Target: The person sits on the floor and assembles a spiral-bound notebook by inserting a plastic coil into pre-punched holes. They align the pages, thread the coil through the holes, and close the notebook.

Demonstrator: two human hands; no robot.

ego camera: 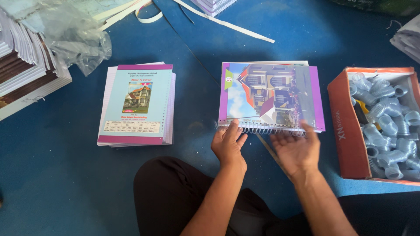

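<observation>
Your left hand (228, 144) and right hand (295, 148) both rest at the near edge of a notebook (271, 94) lying flat on the blue floor (65, 183). The fingertips of each hand touch the wire spiral (258, 127) that runs along that edge. Your left fingers are close together and pressed on the coil; your right hand is spread open, palm partly up, fingers loose against the coil and the cover's edge. Neither hand is closed around anything.

The notebook sits just beyond your fingers, its purple-bordered cover with a picture of a house facing up. Off to the left of your left hand, well apart, lies a stack of notebooks (136, 105) with a light blue cover. To the right of your right hand stands an open cardboard box (343, 131) filled with coils (387, 122) of pale blue spiral.
</observation>
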